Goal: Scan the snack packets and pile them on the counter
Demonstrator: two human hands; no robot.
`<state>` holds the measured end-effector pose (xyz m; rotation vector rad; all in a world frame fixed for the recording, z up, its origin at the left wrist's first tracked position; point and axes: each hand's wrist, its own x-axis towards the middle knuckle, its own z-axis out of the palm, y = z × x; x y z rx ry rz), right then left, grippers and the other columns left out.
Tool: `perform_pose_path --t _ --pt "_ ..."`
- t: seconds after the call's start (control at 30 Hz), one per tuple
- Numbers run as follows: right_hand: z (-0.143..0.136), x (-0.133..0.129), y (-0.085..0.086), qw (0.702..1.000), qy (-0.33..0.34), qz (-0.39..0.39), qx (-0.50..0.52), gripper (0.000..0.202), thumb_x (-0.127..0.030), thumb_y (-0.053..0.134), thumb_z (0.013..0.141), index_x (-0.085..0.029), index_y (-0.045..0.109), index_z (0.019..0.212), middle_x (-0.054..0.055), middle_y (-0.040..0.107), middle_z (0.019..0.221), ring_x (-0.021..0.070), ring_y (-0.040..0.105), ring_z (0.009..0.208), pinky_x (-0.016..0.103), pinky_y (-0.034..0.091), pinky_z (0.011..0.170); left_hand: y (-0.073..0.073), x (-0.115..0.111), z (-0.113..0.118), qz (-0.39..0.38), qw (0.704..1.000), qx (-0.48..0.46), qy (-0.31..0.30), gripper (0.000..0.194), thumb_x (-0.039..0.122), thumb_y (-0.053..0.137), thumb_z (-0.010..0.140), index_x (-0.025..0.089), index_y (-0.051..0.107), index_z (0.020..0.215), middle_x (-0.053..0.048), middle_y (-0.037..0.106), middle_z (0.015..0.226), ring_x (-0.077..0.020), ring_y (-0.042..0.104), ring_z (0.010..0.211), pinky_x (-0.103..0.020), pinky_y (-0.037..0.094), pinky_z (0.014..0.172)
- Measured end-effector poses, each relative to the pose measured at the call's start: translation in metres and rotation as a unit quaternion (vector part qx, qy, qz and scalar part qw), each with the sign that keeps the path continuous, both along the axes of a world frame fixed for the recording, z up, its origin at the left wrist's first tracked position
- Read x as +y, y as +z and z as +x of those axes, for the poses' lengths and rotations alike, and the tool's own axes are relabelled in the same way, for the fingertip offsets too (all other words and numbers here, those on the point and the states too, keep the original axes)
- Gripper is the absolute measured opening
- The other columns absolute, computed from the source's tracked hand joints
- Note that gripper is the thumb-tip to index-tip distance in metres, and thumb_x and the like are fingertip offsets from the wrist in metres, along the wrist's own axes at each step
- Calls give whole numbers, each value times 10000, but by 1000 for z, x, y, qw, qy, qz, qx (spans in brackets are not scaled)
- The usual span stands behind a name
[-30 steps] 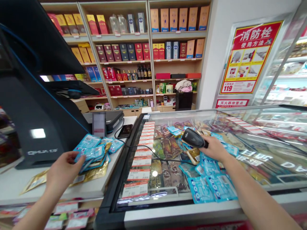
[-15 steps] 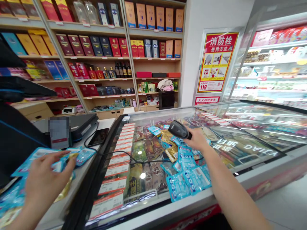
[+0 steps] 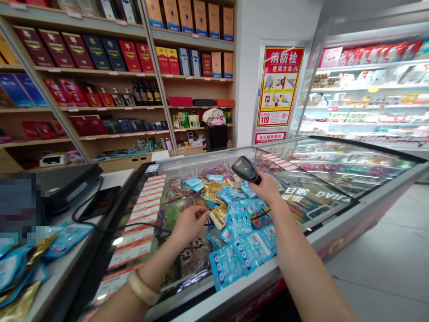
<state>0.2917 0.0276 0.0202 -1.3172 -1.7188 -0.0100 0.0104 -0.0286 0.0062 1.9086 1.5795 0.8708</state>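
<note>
My right hand (image 3: 266, 188) is wrapped round the handle of a black handheld barcode scanner (image 3: 246, 170), held above a pile of packets on the glass-topped freezer. Over the glass, just left of that pile, my left hand (image 3: 191, 223) has its fingers loosely bent, thumb a little apart, and nothing shows in it. A gold packet (image 3: 219, 216) lies closest to its fingertips. Blue packets (image 3: 253, 250) are spread toward the freezer's front edge. More blue packets (image 3: 67, 239) and a gold packet (image 3: 23, 304) lie on the counter at the left.
The scanner's black cable (image 3: 134, 224) crosses the freezer lid (image 3: 284, 250) from the counter. A dark phone (image 3: 100, 201) lies on the counter (image 3: 122, 181) beside a black device (image 3: 72, 183). Shelves of boxes (image 3: 114, 53) stand behind, with a lit display fridge (image 3: 375, 98) to the right.
My left hand has moved right from the packets on the counter to the pile on the freezer. My view has turned right; the right hand keeps the scanner over the pile.
</note>
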Motion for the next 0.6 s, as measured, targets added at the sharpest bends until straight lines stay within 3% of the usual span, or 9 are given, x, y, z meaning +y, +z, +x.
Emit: perform_pose_path --t 0.13,0.33,0.47,0.6 --pt "4 -1 1 999 -31 5 16 263 -323 578 702 -197 692 903 44 694 720 220 616 677 283 447 635 -1 10 21 -30 999 -16 -34 217 359 565 753 192 703 738 -40 727 730 -199 643 677 -293 457 644" --pt "0 -2 2 1000 13 -1 9 282 -303 604 702 -199 709 942 44 714 762 222 646 714 281 466 648 -9 20 32 -51 997 -52 25 198 252 688 643 180 698 826 -51 737 762 -213 681 724 -298 494 677" --pt "-3 -2 2 1000 18 -6 4 336 -289 629 702 -212 709 1020 49 736 847 234 669 763 304 493 711 -3 13 20 -63 992 -104 26 200 236 697 618 174 691 808 -29 708 679 -179 651 620 -282 495 607" --pt "-6 -2 2 1000 28 -14 -1 339 -294 628 715 -217 698 1038 55 737 890 245 674 812 319 496 744 14 -4 -10 -108 972 -202 61 281 281 758 562 181 706 819 -4 680 642 -136 579 498 -247 450 473"
